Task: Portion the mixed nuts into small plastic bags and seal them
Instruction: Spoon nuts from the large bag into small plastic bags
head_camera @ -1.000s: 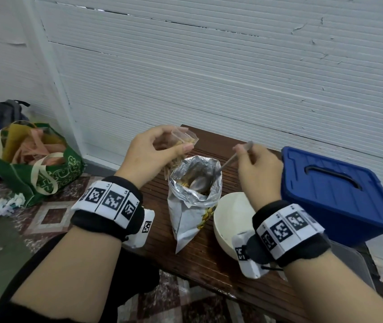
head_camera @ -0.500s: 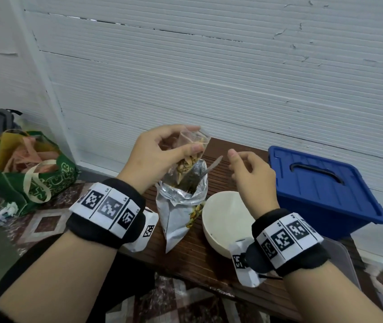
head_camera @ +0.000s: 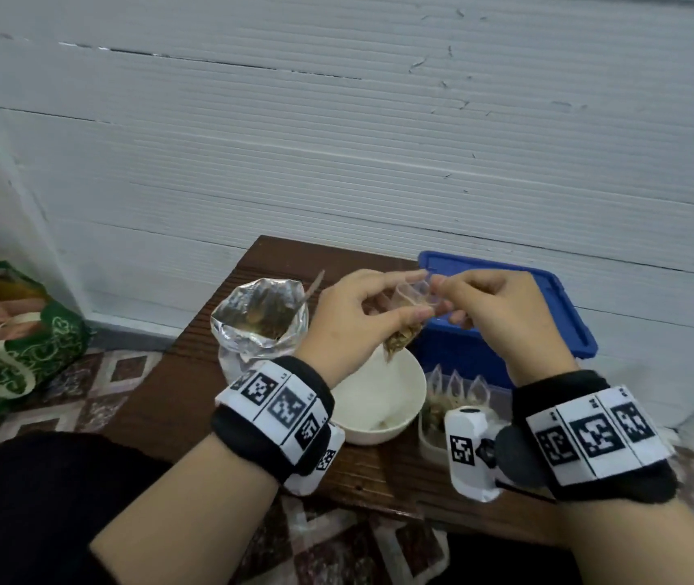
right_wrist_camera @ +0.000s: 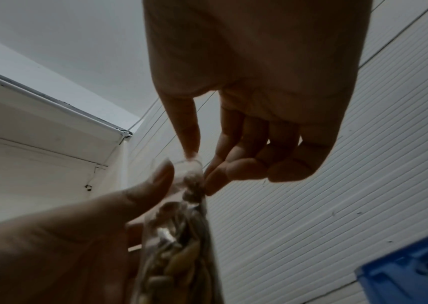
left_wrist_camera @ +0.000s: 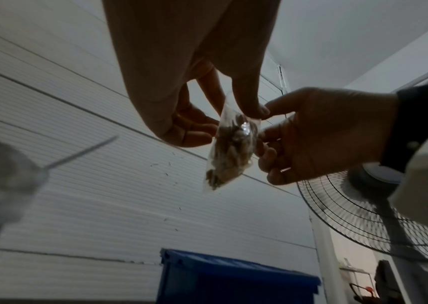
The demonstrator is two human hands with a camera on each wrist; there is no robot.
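- Head view: the left hand (head_camera: 353, 318) is pinching the small plastic bag (head_camera: 410, 314) of mixed nuts between thumb and fingers, holding it above the white bowl (head_camera: 383, 394); half a second ago it was holding the bag over the foil pouch (head_camera: 258, 318), which is now sitting at about 9 o'clock from the hands.
- The right hand (head_camera: 501, 314) is now gripping the bag's open mouth with thumb and fingertips, meeting the left hand there; earlier it was holding the spoon (head_camera: 313, 289), which is now standing in the foil pouch, released.
- The blue box (head_camera: 565, 327) is lying at 3 o'clock from the bowl on the wooden table (head_camera: 193, 373); a clear tub of filled bags (head_camera: 455, 394) is now showing at 4 o'clock from the bowl, just behind the right wrist camera.
- The green tote (head_camera: 20, 352) is sitting on the floor at 9 o'clock, well apart from the table.
- Left wrist view: the left hand (left_wrist_camera: 181, 82) is hanging down with the bag (left_wrist_camera: 231, 152) dangling from its thumb and finger, nuts gathering in the lower corner; the right hand (left_wrist_camera: 319, 135) is closing its fingertips on the bag from 3 o'clock. A fan (left_wrist_camera: 376, 216) is standing at 4 o'clock.
- Right wrist view: the right hand (right_wrist_camera: 254, 102) is pinching the bag (right_wrist_camera: 181, 236) at its top edge, with the left hand's thumb pressing on the bag from 8 o'clock.
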